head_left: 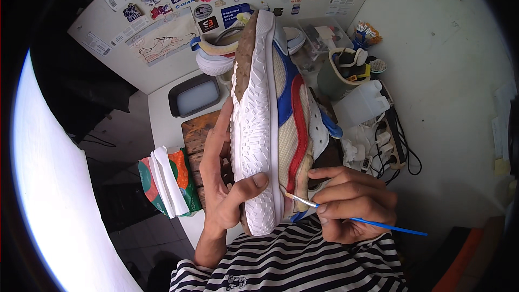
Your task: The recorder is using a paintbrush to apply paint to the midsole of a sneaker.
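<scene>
**Fine brushwork along a sneaker's edge**

A left hand (230, 184) clamps a sneaker (270, 119) sole-up above the workbench (162, 103), thumb on the tread. The right hand (351, 203) pinches a thin blue brush (357, 219), bristles touching the heel's side. Short, light strokes and a steady shoe would likely keep the line clean.

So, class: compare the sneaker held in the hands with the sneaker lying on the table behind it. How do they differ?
The held white-soled mesh sneaker is lifted in the left hand, sole facing the camera, in full view. The white sneaker on the table rests on its side, mostly hidden behind the held one. Both have white soles and blue trim.
</scene>
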`<state>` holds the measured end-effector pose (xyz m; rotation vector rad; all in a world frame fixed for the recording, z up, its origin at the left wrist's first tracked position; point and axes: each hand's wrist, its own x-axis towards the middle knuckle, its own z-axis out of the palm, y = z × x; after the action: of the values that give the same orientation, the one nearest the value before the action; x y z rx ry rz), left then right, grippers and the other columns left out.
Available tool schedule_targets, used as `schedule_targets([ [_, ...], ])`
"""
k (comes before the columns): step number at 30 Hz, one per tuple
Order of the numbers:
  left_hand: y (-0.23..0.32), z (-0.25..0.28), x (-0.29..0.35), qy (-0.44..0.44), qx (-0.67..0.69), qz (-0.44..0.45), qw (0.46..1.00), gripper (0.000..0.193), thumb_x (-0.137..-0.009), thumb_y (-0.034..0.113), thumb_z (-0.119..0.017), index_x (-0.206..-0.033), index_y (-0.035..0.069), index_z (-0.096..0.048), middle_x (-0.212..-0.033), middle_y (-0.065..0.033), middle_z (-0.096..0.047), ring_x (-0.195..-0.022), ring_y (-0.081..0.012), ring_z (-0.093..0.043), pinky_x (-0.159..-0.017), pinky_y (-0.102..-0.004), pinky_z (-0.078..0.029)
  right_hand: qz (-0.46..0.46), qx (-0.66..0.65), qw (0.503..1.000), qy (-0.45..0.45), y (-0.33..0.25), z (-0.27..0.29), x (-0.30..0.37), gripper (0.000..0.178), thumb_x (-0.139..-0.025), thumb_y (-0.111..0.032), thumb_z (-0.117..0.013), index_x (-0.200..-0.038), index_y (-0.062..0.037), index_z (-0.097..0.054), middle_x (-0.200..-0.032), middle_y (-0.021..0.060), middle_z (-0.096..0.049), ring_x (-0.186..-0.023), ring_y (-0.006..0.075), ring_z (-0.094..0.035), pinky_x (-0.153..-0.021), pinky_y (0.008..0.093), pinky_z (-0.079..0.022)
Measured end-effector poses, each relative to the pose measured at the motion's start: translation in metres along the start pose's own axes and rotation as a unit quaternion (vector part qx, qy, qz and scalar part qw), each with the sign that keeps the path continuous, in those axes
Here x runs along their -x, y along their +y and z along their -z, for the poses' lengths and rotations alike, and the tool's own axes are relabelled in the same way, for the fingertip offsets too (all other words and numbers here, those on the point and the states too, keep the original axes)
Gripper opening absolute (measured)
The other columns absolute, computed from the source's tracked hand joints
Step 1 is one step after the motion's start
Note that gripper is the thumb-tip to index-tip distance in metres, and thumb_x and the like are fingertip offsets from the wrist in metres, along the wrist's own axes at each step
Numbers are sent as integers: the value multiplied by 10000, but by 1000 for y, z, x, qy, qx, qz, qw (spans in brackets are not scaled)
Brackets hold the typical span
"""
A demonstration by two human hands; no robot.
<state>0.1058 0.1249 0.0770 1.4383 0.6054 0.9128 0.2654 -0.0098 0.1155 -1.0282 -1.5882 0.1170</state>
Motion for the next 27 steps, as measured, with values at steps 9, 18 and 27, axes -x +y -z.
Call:
schedule_targets([
  [9,8,-5,1,26,39,38,998,1086,-527,282,-648,-1519,-21,-325,-1235,-184,-607,-1106,-258,-590,-1027,-369,-399,7,13,1000,3,-1,-3,0,142,-870,-88,-675,-811,16,-598,-684,153,-653,-572,197,-657,-713,510,-625],
  [18,11,-5,2,29,36,46,998,1079,-542,300,-639,-1523,-16,-320,-1177,-167,-628,-1071,-243,-605,-1015,-353,-410,7,13,1000,9,-2,-5,-1,155,-879,-96,-676,-810,18,-598,-686,151,-650,-559,192,-648,-727,530,-619],
  [27,9,-6,3,27,52,44,997,1085,-560,314,-639,-1533,-20,-293,-1153,-168,-631,-1078,-253,-606,-1020,-356,-408,-11,-16,1000,7,-6,-2,3,90,-827,8,-680,-895,23,-622,-784,133,-664,-667,218,-670,-890,520,-581],
])
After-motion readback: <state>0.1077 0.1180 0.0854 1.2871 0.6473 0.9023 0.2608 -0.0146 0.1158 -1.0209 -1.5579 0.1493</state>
